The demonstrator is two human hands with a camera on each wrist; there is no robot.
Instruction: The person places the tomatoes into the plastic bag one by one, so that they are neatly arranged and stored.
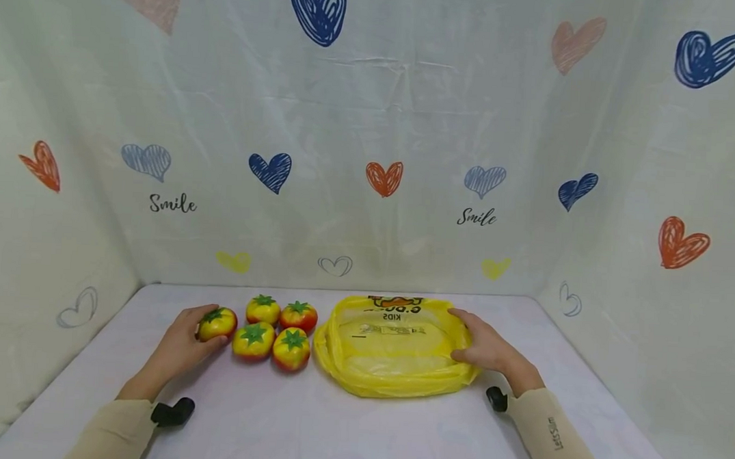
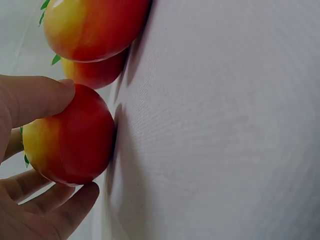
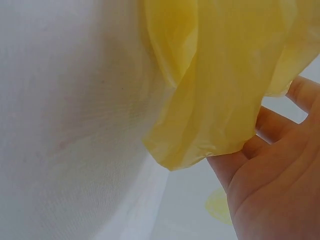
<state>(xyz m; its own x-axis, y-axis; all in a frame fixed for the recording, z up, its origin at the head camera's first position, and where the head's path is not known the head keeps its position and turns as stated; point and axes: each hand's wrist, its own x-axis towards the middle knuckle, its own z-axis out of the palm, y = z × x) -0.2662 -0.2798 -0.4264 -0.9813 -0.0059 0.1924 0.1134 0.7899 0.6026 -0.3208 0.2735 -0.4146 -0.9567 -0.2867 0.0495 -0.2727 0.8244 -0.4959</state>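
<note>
My left hand (image 1: 184, 338) holds a yellow-and-red toy tomato (image 1: 217, 324) with a green leafy top. In the left wrist view, the thumb lies against one side of this tomato (image 2: 70, 135) and the fingers against the other, close to the tabletop. Several more toy tomatoes (image 1: 254, 342) stand grouped just to its right. A yellow plastic bag (image 1: 398, 385) lies spread with its mouth open, printing on its inner far side. My right hand (image 1: 488, 344) grips the bag's right edge; in the right wrist view, yellow film (image 3: 215, 100) hides its fingertips.
A white cloth covers the table (image 1: 309, 432). Behind it hangs a white curtain (image 1: 404, 245) printed with hearts and words, and more curtain encloses both sides. Each sleeved wrist wears a black camera, one on the left (image 1: 173, 413) and one on the right (image 1: 497, 399).
</note>
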